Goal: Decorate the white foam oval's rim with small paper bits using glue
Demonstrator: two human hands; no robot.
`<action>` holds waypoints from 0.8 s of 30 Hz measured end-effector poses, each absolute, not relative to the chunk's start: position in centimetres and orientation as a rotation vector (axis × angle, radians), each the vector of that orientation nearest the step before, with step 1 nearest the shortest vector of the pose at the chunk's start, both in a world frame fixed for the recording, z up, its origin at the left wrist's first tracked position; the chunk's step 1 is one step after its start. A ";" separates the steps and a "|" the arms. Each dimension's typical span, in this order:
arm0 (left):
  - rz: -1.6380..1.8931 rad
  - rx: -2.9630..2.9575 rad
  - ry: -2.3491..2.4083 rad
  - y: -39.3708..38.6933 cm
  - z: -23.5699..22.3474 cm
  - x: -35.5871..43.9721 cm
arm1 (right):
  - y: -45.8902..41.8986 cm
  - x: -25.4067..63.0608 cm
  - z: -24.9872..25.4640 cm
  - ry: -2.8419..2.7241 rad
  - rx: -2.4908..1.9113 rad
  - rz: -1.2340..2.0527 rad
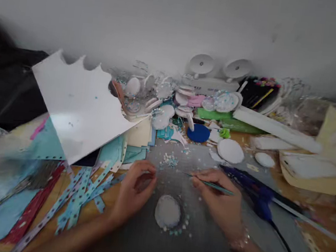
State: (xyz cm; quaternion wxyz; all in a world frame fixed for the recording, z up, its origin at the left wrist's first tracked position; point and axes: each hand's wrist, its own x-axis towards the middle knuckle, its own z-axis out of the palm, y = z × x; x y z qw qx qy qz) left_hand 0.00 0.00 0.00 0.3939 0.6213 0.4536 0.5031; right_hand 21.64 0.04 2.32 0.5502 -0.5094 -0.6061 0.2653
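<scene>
My left hand (132, 190) rests on the grey mat, fingers curled in a loose pinch; what sits between the fingertips is too small and blurred to name. My right hand (219, 198) grips a thin teal tool (210, 183) like a pen, its tip pointing left toward a small heap of tiny beads (169, 160). Between the hands, slightly nearer me, lies a white foam oval (167, 211) with small teal and white beads along its lower right rim.
A dark blue glue gun (253, 188) with a black cord lies right of my right hand. A large white card (81, 104) leans at the left over blue punched paper strips (83, 193). Foam discs, a blue disc (198, 133) and green foam crowd the back.
</scene>
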 end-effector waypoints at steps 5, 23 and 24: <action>1.092 1.413 1.185 0.2 0.5 0.2 | -1.3 21.3 2.6 -1.380 -1.173 0.627; 0.988 1.675 0.923 -0.1 1.4 0.3 | -2.6 20.6 2.8 -1.588 -1.022 0.726; 0.983 1.666 0.920 -0.2 1.4 0.3 | -2.6 20.6 2.8 -1.578 -1.032 0.739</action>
